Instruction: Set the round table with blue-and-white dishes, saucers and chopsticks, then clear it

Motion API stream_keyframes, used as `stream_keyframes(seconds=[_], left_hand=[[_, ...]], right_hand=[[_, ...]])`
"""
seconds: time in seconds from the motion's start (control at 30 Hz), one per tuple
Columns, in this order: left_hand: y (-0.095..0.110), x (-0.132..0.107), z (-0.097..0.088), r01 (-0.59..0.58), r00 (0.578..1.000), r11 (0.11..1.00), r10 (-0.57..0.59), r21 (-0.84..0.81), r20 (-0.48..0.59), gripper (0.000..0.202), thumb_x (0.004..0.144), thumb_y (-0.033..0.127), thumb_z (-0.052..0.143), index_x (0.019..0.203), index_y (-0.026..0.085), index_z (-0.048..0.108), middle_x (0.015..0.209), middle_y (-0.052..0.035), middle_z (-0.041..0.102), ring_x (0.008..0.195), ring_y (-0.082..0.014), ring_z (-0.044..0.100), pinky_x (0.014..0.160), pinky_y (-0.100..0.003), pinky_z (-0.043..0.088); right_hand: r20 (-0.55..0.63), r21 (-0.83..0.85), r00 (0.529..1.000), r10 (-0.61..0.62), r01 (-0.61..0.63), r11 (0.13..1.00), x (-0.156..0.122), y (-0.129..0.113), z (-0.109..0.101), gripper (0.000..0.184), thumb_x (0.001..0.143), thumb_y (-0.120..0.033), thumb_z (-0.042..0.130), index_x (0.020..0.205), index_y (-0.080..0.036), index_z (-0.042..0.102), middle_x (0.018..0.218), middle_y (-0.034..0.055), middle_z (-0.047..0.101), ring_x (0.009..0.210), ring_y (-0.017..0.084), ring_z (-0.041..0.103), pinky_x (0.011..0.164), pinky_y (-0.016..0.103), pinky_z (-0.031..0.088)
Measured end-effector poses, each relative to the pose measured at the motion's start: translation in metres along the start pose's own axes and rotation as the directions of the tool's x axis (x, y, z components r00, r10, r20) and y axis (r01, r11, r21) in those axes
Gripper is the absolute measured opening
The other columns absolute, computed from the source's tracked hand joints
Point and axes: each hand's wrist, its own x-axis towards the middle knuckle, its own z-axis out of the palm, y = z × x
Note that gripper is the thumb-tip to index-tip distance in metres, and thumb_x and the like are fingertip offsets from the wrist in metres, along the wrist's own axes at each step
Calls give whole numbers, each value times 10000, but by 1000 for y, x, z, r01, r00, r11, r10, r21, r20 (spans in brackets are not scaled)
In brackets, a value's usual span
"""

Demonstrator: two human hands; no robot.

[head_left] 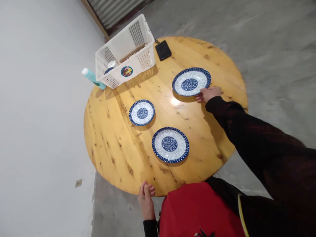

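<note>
My right hand [206, 94] pinches the near right rim of a blue-and-white plate [201, 86], thumb on top and fingers beneath. That plate is tilted, its near edge raised over the round wooden table [118, 141]. A second plate of the same pattern [170, 144] lies nearer to me. To its upper left rests a smaller plate [142, 113] with a matching blue border. At the table's near edge, my left hand [146, 195] has its fingers curled closed, with nothing seen in them.
Toward the far left stands a white plastic basket [125, 56] holding sticks and some dishes. A teal bottle [93, 78] is beside it on the left, and a black flat object [163, 50] on the right. A white wall [44, 115] runs along the left.
</note>
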Motion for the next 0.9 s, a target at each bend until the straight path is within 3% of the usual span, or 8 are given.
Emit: stream_keyframes(seconds=[0.23,0.4,0.63,0.9], left_hand=[[0,4,2,-19,1000,1000,18,20,25,745,684,677,770,1115,75,690,893,-136,750,758,-213,727,684,-331,599],[2,4,2,-8,1000,1000,8,21,24,787,654,702,780,1116,72,691,890,-138,747,764,-218,726,681,-327,597],[3,9,3,26,999,999,-26,20,22,774,617,678,806,1098,82,696,894,-146,752,779,-238,737,687,-340,603],[10,9,8,27,999,999,-28,28,45,788,589,660,826,1098,72,702,895,-150,750,783,-240,738,686,-334,610]], right_hand=[[-38,-15,998,53,-53,998,3,5,2,183,978,-205,629,830,-98,626,677,-33,609,551,56,568,558,199,512],[-19,-14,999,50,-50,999,5,8,2,180,979,-271,647,919,-101,656,773,-12,654,626,74,620,595,216,548],[-29,31,1000,-7,8,999,13,9,6,128,921,-67,588,843,-76,689,647,86,669,631,174,673,634,321,606],[-6,79,998,-62,63,995,14,15,4,97,907,-89,603,818,-86,642,582,31,632,532,125,628,483,217,538]])
